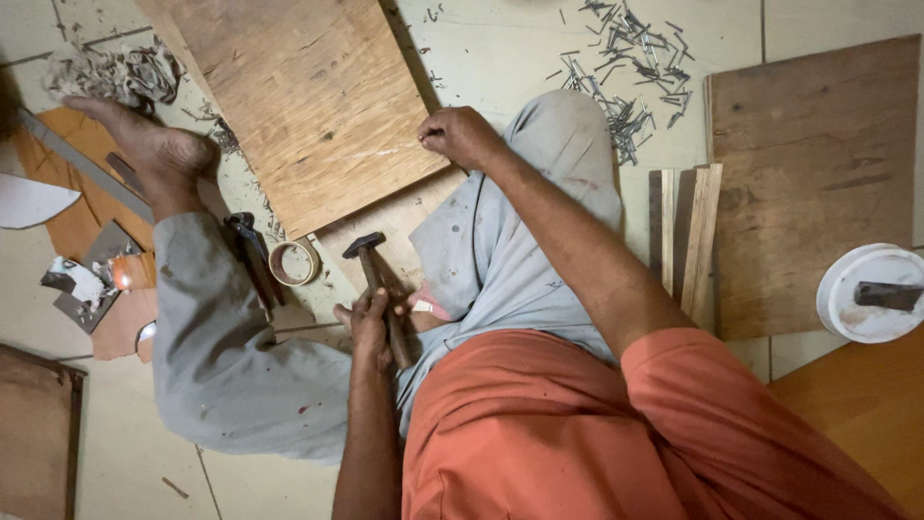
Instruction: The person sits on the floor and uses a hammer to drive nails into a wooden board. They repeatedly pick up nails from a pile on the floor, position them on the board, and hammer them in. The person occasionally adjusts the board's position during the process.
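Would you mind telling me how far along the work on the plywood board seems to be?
Early, apparently. Done: the brown plywood board lies over a paler panel; I see no driven nails. In hand: the left hand grips a wooden-handled hammer, the right hand pinches at the board's edge. Left: the loose grey nails and wood strips lie unused.

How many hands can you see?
2. The left hand grips a dark metal hammer with a wooden handle near the middle; the right hand is pinched shut at the edge of the big brown plywood board. No others show.
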The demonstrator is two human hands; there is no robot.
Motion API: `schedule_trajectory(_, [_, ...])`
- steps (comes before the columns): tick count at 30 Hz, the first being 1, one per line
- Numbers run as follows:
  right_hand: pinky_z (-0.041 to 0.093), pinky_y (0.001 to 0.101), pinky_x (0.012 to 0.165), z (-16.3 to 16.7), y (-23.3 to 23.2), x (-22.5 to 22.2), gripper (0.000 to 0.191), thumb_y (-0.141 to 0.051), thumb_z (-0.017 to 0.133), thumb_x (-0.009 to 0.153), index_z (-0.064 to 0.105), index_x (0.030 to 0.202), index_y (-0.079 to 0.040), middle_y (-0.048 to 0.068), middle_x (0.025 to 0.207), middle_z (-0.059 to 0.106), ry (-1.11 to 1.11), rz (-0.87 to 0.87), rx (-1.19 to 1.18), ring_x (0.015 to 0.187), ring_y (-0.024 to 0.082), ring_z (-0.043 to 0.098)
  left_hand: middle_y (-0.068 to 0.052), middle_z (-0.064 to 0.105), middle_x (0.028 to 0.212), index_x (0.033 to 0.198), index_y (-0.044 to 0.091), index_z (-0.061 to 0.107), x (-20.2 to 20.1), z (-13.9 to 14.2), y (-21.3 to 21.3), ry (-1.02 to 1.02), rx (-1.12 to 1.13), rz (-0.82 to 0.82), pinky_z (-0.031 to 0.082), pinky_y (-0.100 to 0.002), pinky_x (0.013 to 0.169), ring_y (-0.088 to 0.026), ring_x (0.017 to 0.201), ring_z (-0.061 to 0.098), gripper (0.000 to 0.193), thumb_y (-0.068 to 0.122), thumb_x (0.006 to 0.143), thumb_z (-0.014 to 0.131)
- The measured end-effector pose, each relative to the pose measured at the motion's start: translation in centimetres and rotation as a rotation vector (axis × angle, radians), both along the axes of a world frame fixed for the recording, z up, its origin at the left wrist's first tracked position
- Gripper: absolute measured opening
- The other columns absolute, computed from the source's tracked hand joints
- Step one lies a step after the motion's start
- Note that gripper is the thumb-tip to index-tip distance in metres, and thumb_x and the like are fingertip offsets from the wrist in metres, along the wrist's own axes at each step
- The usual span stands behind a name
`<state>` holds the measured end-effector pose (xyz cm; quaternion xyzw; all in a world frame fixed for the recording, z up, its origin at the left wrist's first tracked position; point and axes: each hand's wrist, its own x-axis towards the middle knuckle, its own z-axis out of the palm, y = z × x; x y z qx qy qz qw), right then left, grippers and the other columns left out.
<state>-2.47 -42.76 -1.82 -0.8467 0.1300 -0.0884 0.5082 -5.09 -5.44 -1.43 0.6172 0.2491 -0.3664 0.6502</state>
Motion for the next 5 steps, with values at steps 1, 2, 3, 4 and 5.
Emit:
schedule_trajectory(1, [0.057,0.0354,0.079,0.4,0.0,-0.1,0.017,-0.017,0.079,0.088,0.078,0.103,-0.008,0.011,0.100,0.076,-0.022,0.008,-0.022,0.088,0.025,0.072,-0.010,0.066,0.096,0.119,-0.001,0.048,0.0,0.2,0.4,0.062,-0.121,-0.007,0.057,-0.030,0.059,-0.018,0.068,0.062,0.026,0.013,0.101,0.062])
schedule_trajectory(2, [0.057,0.0360,0.079,1.0,0.2,-0.1,0.017,-0.018,0.079,0.089,0.077,0.103,-0.009,0.011,0.099,0.076,0.005,-0.004,-0.041,0.088,0.025,0.072,-0.013,0.068,0.090,0.115,-0.002,0.050,-0.2,0.5,0.8,0.122,-0.241,-0.012,0.054,-0.028,0.055,-0.018,0.064,0.060,0.024,0.016,0.104,0.061])
schedule_trajectory(3, [0.057,0.0365,0.079,1.8,0.4,-0.1,0.017,-0.019,0.079,0.089,0.077,0.103,-0.009,0.011,0.099,0.075,0.032,-0.014,-0.058,0.087,0.025,0.072,-0.012,0.068,0.087,0.114,0.002,0.050,-0.4,0.7,1.3,0.154,-0.278,-0.014,0.052,-0.027,0.051,-0.016,0.061,0.059,0.024,0.020,0.103,0.061])
schedule_trajectory(4, [0.057,0.0370,0.078,2.7,0.6,-0.2,0.017,-0.019,0.079,0.089,0.077,0.103,-0.009,0.011,0.098,0.075,0.059,-0.025,-0.075,0.087,0.026,0.072,-0.010,0.068,0.085,0.114,0.006,0.050,-0.6,1.1,1.8,0.186,-0.315,-0.016,0.051,-0.026,0.047,-0.015,0.057,0.058,0.024,0.023,0.103,0.061])
schedule_trajectory(5, [0.057,0.0370,0.078,3.6,1.9,-0.7,0.017,-0.019,0.079,0.089,0.077,0.103,-0.009,0.011,0.098,0.075,0.058,-0.024,-0.076,0.087,0.026,0.072,-0.009,0.068,0.082,0.113,0.009,0.050,-0.8,1.4,2.2,0.217,-0.355,-0.019,0.050,-0.026,0.043,-0.014,0.054,0.057,0.024,0.027,0.102,0.061])
